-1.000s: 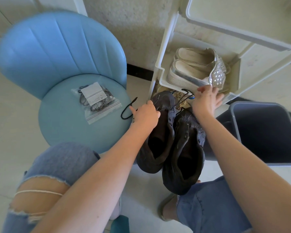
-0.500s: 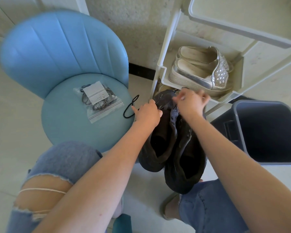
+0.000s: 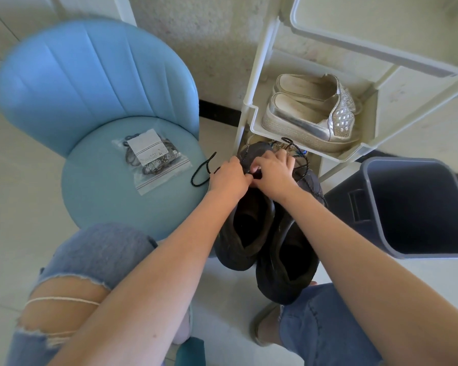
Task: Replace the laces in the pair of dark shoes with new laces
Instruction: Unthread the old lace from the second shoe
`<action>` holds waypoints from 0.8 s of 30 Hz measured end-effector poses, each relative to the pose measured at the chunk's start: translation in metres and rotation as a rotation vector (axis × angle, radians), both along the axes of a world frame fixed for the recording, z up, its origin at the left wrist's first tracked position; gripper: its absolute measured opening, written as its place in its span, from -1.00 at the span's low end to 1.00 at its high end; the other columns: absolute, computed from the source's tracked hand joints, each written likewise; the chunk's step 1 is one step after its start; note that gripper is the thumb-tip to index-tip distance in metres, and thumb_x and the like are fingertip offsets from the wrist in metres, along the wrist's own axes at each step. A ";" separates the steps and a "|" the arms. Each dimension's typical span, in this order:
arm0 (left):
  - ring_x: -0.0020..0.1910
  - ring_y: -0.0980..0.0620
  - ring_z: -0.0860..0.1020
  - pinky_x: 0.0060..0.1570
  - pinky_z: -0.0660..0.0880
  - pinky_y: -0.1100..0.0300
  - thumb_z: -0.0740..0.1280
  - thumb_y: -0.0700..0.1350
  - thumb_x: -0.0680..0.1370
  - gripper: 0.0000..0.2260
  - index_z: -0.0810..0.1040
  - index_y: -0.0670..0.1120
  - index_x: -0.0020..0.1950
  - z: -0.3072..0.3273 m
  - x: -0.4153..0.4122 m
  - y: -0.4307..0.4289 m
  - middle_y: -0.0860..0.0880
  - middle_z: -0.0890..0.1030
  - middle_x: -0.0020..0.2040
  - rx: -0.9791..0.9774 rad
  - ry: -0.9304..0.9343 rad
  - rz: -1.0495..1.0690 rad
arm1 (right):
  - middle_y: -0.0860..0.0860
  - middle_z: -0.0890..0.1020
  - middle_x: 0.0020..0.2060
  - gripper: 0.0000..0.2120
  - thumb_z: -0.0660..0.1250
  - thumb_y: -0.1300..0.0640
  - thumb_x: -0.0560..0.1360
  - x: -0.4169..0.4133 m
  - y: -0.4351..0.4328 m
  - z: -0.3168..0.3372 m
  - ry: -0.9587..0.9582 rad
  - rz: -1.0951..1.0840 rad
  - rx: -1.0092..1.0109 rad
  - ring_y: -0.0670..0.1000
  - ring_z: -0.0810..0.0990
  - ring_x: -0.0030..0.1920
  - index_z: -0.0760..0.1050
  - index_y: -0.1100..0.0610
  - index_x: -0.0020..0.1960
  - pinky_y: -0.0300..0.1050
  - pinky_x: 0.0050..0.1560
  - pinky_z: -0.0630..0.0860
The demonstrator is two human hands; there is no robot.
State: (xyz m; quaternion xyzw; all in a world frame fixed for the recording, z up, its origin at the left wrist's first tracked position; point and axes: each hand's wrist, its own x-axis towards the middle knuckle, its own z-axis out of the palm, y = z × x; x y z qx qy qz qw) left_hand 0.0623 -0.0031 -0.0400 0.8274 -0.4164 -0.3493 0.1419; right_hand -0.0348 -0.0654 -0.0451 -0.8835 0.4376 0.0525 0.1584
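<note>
Step in hand: unlacing. I judge that the old lace is coming out of one shoe and no new lace has been fitted.
Task items: the pair of dark fabric shoes [image 3: 288,260] stands on the floor between the person's knees, the two shoes touching side by side, toes toward the rack.
Left hand [image 3: 229,178]: fingers curled at the front of the shoe nearer the chair, holding the dark braided old lace [image 3: 201,173], which loops out from under the hand onto the seat edge.
Right hand [image 3: 274,175]: fingers curled, fingertips meeting the left hand's over the lacing. I judge that it pinches the same lace, but the contact is mostly hidden.
Other shoe: loose dark strands lie around its front, beside the right wrist. I cannot tell how far it is unlaced.
New laces: the clear zip bag of new dark laces [image 3: 150,159] lies closed on the round seat of the light blue padded chair [image 3: 98,75], apart from both hands.
Surroundings: a grey plastic bin [image 3: 418,207] stands beside the shoes. A pair of silver slip-on shoes [image 3: 312,112] sits in the white plastic rack [image 3: 254,122].
Next move, my judgement: draw the lace clear eyelet by eyelet with one hand bracing the shoe, then open the bag.
Risk: the lace end may snag in an eyelet.
</note>
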 end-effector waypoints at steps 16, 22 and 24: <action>0.19 -0.11 0.42 0.07 0.40 0.10 0.34 -0.06 0.51 -0.59 0.34 -0.15 0.29 0.006 -0.010 0.005 -0.14 0.37 0.25 -0.141 -0.063 0.055 | -0.02 0.66 -0.04 -0.89 0.26 0.15 0.54 -0.023 -0.024 0.013 -0.173 -0.225 0.195 0.04 0.52 0.14 0.52 -0.02 -0.10 -0.05 0.33 0.07; 0.07 -0.09 0.56 -0.09 0.44 0.14 0.28 -0.05 0.56 -0.76 0.56 -0.11 0.17 0.011 -0.015 0.003 -0.09 0.59 0.08 -0.186 -0.271 -0.083 | -0.05 0.63 0.02 -0.82 0.40 -0.08 0.45 -0.019 -0.018 0.010 -0.062 -0.231 0.158 0.08 0.35 0.28 0.61 -0.02 -0.01 -0.02 0.29 0.09; 0.03 -0.12 0.57 -0.09 0.46 0.11 0.23 -0.09 0.58 -0.78 0.59 -0.12 0.13 0.012 -0.017 0.003 -0.13 0.61 0.04 -0.175 -0.317 -0.121 | -0.08 0.60 -0.09 -0.87 0.40 -0.03 0.47 -0.016 -0.014 0.009 -0.103 -0.247 0.148 0.06 0.39 0.23 0.61 -0.01 -0.04 -0.04 0.25 0.10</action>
